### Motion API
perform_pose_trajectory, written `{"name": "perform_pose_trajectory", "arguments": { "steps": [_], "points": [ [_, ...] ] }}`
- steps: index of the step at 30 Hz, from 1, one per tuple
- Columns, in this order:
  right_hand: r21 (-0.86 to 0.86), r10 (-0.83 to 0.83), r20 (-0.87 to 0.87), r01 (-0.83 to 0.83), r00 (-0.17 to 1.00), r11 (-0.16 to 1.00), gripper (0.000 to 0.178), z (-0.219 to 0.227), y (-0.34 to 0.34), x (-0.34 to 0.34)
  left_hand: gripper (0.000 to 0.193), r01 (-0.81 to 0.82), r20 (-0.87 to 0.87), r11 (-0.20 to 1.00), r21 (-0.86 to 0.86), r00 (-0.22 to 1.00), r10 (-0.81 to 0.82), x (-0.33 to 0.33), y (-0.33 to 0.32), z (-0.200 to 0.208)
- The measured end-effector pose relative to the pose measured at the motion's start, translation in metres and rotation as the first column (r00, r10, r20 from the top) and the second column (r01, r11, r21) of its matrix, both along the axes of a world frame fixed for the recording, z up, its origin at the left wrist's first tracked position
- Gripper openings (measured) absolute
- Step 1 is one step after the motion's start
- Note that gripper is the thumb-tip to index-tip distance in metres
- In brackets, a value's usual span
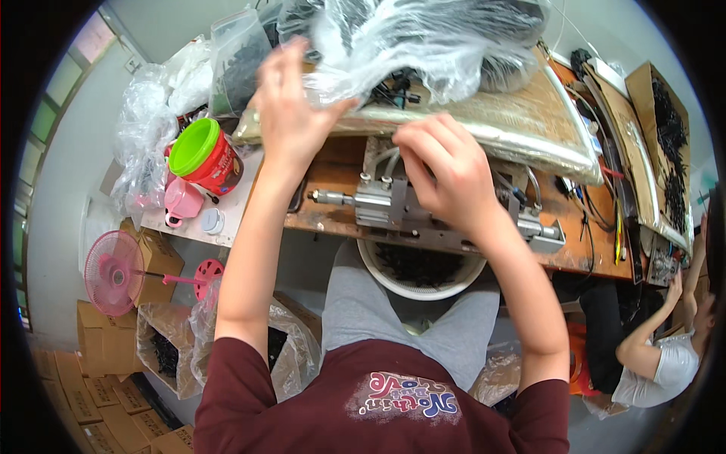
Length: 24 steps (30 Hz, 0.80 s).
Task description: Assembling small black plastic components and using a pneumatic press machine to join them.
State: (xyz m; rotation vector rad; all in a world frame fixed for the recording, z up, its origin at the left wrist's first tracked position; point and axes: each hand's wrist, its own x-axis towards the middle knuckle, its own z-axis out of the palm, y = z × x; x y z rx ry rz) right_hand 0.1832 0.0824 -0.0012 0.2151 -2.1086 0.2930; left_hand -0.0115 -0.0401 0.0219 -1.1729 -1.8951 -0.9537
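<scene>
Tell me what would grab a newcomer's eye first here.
Probably the big, shiny clear plastic bag at the top centre, with the left hand near its left side. Then comes the red tub with its bright green rim, upper left, and the pink fan below it, farther left. The right hand is over the metal fixture.

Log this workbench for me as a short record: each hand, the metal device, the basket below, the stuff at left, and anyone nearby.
Left hand: left hand raised, fingers spread, beside clear plastic bag; contact unclear
Right hand: right hand above metal device, fingers curled; grip unclear
Device: on wooden bench
Basket: white basket, holding black pieces
Left side: red bucket with green rim, pink cup
Nearby: another person, right
</scene>
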Motion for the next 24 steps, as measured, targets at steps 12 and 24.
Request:
{"name": "perform_pose_trajectory", "arguments": {
  "steps": [12, 24],
  "points": [
    [0.513, -0.514, 0.049, 0.420, 0.857, 0.749, 0.027, 0.084, 0.143, -0.064, 0.034, 0.354, -0.041, 0.916, 0.192, 0.935, -0.352, -0.091, 0.100, 0.198],
    [0.045, -0.221, 0.452, 0.226, 0.864, 0.973, 0.029, 0.021, 0.086, -0.064, 0.094, 0.400, -0.042, 0.916, 0.021, 0.916, -0.399, -0.060, 0.046, 0.128]
  ]
}}
